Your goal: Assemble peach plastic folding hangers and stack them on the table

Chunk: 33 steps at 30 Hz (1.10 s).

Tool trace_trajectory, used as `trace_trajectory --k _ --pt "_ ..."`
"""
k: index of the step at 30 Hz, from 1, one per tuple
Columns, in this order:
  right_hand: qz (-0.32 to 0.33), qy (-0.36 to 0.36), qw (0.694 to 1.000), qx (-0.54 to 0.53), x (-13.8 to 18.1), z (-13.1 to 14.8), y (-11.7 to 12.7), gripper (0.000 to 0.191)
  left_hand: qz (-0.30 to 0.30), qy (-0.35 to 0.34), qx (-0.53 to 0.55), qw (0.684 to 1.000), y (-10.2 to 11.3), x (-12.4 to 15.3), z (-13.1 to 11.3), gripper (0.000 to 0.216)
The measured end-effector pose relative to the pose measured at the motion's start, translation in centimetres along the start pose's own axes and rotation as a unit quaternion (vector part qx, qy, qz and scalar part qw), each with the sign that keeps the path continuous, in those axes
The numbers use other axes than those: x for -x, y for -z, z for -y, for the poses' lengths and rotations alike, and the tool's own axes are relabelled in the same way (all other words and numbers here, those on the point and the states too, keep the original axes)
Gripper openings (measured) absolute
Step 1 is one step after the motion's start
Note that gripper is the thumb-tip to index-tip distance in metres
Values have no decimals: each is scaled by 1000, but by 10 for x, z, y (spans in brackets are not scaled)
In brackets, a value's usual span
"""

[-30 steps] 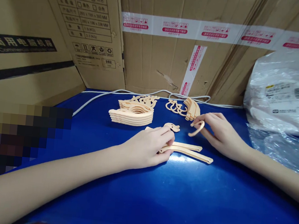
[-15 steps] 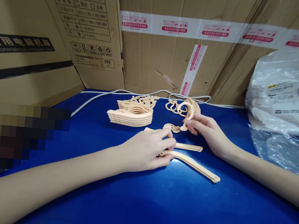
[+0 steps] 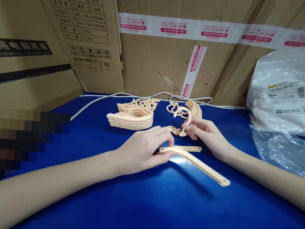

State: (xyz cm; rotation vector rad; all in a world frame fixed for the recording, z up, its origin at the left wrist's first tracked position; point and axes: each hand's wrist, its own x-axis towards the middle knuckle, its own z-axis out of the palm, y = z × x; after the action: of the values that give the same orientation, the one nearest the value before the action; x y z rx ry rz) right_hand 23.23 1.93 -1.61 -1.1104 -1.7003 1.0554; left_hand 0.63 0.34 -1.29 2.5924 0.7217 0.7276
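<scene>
My left hand [image 3: 146,146] pinches a beige plastic hanger arm [image 3: 204,165] near its left end. The arm slants down to the right, lifted off the blue table, with its shadow below it. Behind it a second hanger arm [image 3: 191,148] lies on the table, its left part hidden by my fingers. Between the fingertips of my right hand [image 3: 206,132] a beige hanger hook [image 3: 189,116] stands upright, its curve at the top and its flat foot down. A small curved beige piece [image 3: 173,130] lies just left of that foot, partly covered.
A neat stack of beige folded hangers [image 3: 130,122] sits left of centre, with loose hooks [image 3: 149,102] behind. More hooks [image 3: 172,108] and stacked arms [image 3: 195,109] lie at the back. Cardboard boxes [image 3: 152,64] wall the table [image 3: 143,207]. A plastic bag [image 3: 285,102] lies right; a white cable [image 3: 100,98] runs behind.
My left hand has raised the front hanger arm off the table. My right hand still holds the hook at nearly the same spot. The whole view has shifted slightly.
</scene>
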Motion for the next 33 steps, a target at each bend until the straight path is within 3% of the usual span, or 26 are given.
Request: trace_trajectory --k 3,7,11,14,17,19,22,23,26,33 --pt "3 -6 1000 -2 0 0 0 17 -58 101 191 975 2 -1 -5 17" --pt "9 -6 1000 -6 0 -1 2 17 -117 165 402 893 9 -5 -9 15" --pt "9 8 1000 -21 0 -5 2 18 -144 179 489 842 15 -9 -9 13" --pt "11 7 1000 -23 0 -6 3 16 -149 188 498 833 17 -10 -12 19" --pt "14 0 1000 -20 0 -5 2 14 -137 208 456 854 17 -8 -14 29" --pt "17 -3 1000 -16 0 -4 2 15 -126 202 388 890 15 -5 -13 32" --pt "17 -7 1000 -15 0 -4 2 16 -100 100 149 979 11 0 -6 27" --pt "17 -7 1000 -16 0 -4 2 16 -79 55 46 994 9 1 -3 25" --pt "26 -7 999 -21 -1 -4 2 16 -30 16 -134 990 4 3 1 25" --pt "35 -6 998 -44 0 -2 2 12 -5 57 -209 976 1 3 0 27"
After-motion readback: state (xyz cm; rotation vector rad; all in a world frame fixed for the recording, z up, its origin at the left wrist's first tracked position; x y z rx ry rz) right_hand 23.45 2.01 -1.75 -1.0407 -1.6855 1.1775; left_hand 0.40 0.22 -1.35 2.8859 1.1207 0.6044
